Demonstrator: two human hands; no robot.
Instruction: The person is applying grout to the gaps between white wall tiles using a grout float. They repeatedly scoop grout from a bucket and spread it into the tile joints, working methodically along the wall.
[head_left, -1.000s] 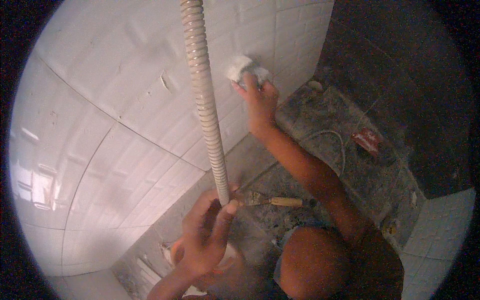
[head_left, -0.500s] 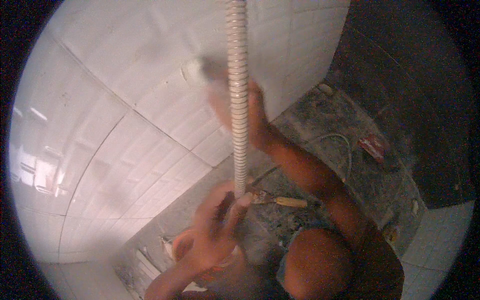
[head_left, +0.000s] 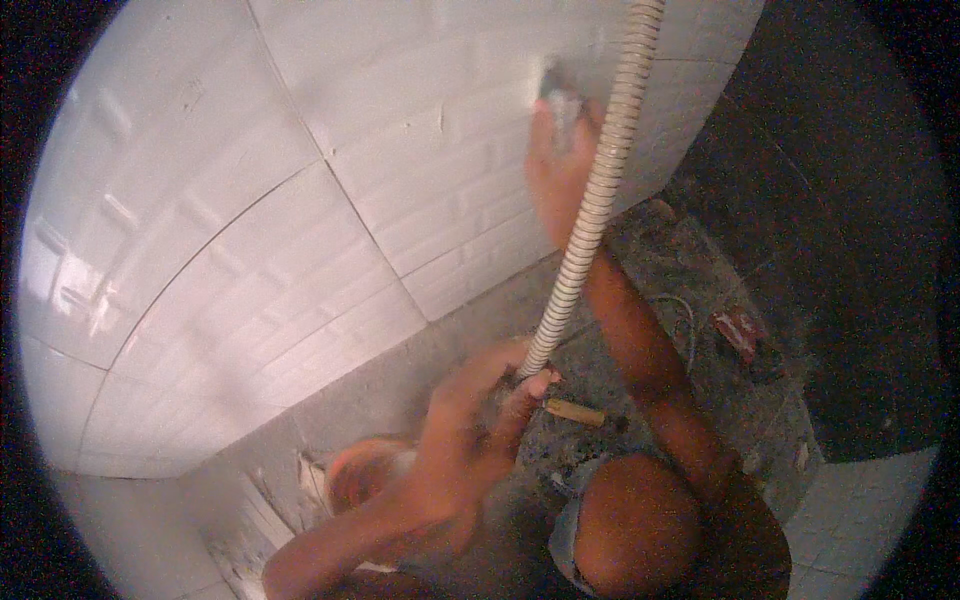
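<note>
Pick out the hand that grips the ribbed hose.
The left hand: it is the lower one, closed on the lower end of the hose. The right hand is higher, at the white tiled wall, with a blurred pale wad.

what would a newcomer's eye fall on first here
Probably the beige ribbed hose, slanting from the top edge down to the left hand, which grips its lower end. Next, the right hand, holding a blurred pale wad up at the white tiled wall. On the dark floor at right lies a red thing.
</note>
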